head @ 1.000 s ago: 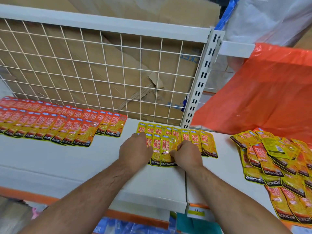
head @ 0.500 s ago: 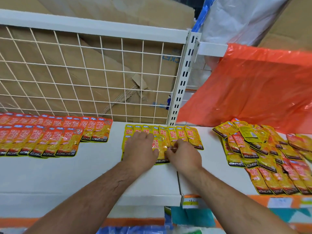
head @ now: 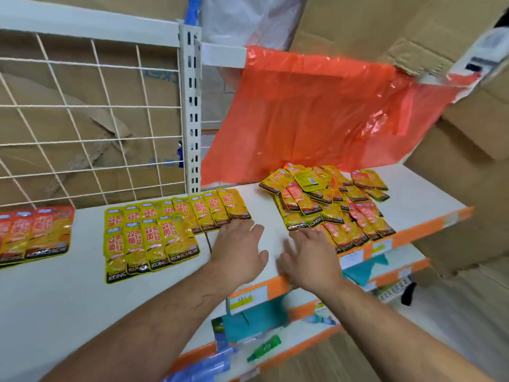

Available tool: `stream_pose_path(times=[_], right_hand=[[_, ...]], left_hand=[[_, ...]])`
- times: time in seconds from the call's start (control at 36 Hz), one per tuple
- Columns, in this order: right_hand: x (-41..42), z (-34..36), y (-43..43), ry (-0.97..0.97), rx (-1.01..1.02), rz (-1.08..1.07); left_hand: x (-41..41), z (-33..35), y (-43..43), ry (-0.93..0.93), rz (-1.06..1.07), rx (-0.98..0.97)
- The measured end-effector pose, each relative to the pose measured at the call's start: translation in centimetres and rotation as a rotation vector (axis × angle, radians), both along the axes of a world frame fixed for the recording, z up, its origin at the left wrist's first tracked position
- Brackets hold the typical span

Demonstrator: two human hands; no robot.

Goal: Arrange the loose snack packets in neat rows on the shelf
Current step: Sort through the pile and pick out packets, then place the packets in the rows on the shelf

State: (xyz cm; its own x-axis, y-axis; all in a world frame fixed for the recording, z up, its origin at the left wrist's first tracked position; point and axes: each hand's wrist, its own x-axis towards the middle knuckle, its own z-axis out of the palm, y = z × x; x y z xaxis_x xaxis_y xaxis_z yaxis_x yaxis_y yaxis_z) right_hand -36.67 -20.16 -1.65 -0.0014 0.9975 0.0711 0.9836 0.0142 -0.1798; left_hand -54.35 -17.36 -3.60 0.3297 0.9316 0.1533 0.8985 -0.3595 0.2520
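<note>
A person's two bare forearms are reaching over a white shelf (head: 68,299) in a stockroom. The left hand (head: 239,249) and right hand (head: 311,257) are lying palm down, side by side, over the bare strip between tidy and untidy stock. Both hands are holding nothing, fingers straight and spread wide.

The left fingertips are sitting just beside the right end of the yellow rows (head: 151,232). These packets are lying flat in two overlapping lines: a longer one at the back and a shorter one in front, toward the left. The right fingertips are reaching the near edge of the pile (head: 330,205), a loose heap of yellow and red packets lying at all angles on the right part of the shelf. Whether either hand is touching a packet cannot be told.

At the far left, red packets (head: 35,232) are lying in overlapping lines of their own, well apart from the hands. A white wire grid (head: 96,119) and a slotted post (head: 192,106) are standing behind the shelf. An orange plastic bag (head: 330,111) is hanging above the pile, with cardboard boxes (head: 413,23) stacked behind it. Price labels (head: 248,299) are lining the orange shelf edge, and a green bottle (head: 264,351) is lying on the shelf below.
</note>
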Motion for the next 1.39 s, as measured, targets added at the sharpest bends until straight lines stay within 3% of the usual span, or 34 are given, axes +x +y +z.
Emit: stream_pose_path(times=[0.58,0.81,0.94,1.14,1.39], right_hand=[[20.1,-0.9,4.5,0.097,-0.005,0.111],[27.2,-0.6,7.0,0.114,-0.009,0.049],[29.5,-1.2,9.0,0.153,-0.024,-0.027],[30.5,-2.0,11.6,0.305,-0.097,-0.109],[30.9,-2.3,13.1,0.332,-0.164,-0.116]], left_hand=[[20.4,1.0,0.5,0.063,0.143,-0.023],[28.4,1.2,2.5,0.035,0.151,-0.011],[31.5,1.1,4.4,0.060,0.190,0.014],[34.6,1.9,6.8,0.060,0.345,-0.152],[36.1,1.6,8.1,-0.013,0.502,-0.260]])
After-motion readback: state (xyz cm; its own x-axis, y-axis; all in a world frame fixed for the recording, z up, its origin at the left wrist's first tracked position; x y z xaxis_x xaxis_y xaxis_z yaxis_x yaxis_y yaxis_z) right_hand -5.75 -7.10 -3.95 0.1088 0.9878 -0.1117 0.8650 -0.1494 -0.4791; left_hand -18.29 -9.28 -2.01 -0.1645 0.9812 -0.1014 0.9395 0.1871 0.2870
